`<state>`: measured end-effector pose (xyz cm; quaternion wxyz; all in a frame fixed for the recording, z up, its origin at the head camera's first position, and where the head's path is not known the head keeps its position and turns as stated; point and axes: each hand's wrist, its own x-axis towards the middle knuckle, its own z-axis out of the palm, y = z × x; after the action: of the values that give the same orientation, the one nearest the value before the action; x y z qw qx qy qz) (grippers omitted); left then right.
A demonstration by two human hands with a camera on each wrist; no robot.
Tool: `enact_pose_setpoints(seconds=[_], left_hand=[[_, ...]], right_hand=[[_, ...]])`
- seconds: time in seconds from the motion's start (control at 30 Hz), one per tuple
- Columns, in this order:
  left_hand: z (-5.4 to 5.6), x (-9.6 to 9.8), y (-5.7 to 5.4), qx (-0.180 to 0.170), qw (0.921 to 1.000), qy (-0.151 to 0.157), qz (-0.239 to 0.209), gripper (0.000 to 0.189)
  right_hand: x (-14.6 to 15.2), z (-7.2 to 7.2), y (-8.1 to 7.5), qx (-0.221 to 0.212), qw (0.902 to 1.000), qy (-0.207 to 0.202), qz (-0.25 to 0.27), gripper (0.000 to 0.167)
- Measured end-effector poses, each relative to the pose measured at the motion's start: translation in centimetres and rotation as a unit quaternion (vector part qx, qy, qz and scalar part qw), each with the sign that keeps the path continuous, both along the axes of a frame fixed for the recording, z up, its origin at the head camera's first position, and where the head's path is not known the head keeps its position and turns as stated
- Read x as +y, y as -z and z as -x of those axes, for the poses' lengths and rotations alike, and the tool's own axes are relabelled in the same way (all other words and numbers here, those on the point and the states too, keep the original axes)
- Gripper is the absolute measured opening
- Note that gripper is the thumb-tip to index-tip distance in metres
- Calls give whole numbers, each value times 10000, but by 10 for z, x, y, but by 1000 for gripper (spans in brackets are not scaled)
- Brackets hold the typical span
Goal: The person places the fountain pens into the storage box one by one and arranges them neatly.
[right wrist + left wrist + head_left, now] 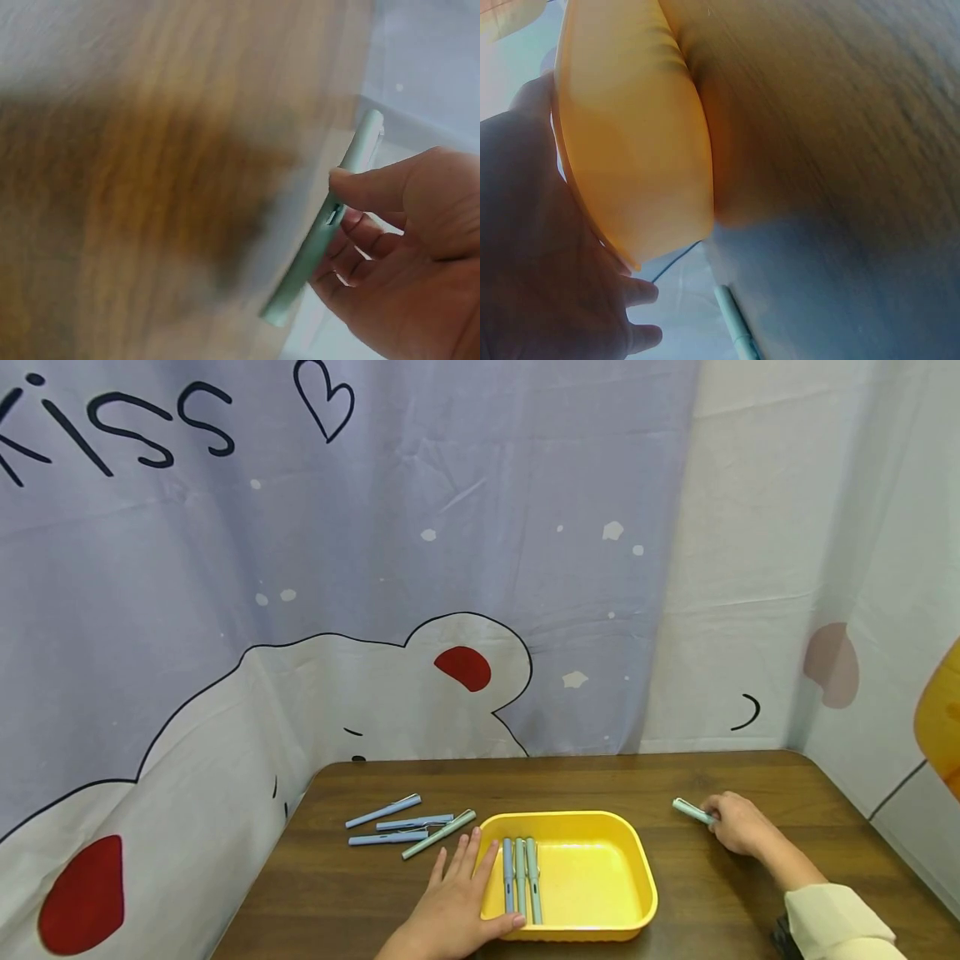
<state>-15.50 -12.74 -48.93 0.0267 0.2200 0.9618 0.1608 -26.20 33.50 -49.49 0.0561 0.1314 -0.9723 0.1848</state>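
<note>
Pen [691, 811], pale green, is being pinched by the right hand [739, 825] at right; the left hand [455, 906], fingers spread, is touching the yellow tray [592, 885] at left

You're at a wood-grain table [600, 781] at six o'clock, with printed cloth [480, 568] hung round you from eight to four. "Kiss" lettering [127, 430] at ten and a white cartoon figure [210, 752] near eight suggest a homely, curtained-off corner; you can't confirm a home.
</note>
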Motion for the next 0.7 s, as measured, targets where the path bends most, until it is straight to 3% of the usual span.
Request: enact_pose_setpoints(seconds=[0.2, 0.43, 0.53, 0.7], left_hand=[[1, 0, 2, 38, 10000, -11, 6, 102], [2, 0, 3, 61, 10000, -48, -2, 102], [2, 0, 3, 44, 10000, -63, -11, 102], [2, 0, 4, 60, 10000, -67, -21, 102]], right_hand=[[-7, -5, -18, -552, 9973, 100, 471, 25], [-13, -10, -39, -1267, 9865, 140, 1033, 30], [-15, -14, -44, -1687, 9716, 95, 1653, 41], [-22, -24, -47, -2393, 9243, -185, 2966, 59]])
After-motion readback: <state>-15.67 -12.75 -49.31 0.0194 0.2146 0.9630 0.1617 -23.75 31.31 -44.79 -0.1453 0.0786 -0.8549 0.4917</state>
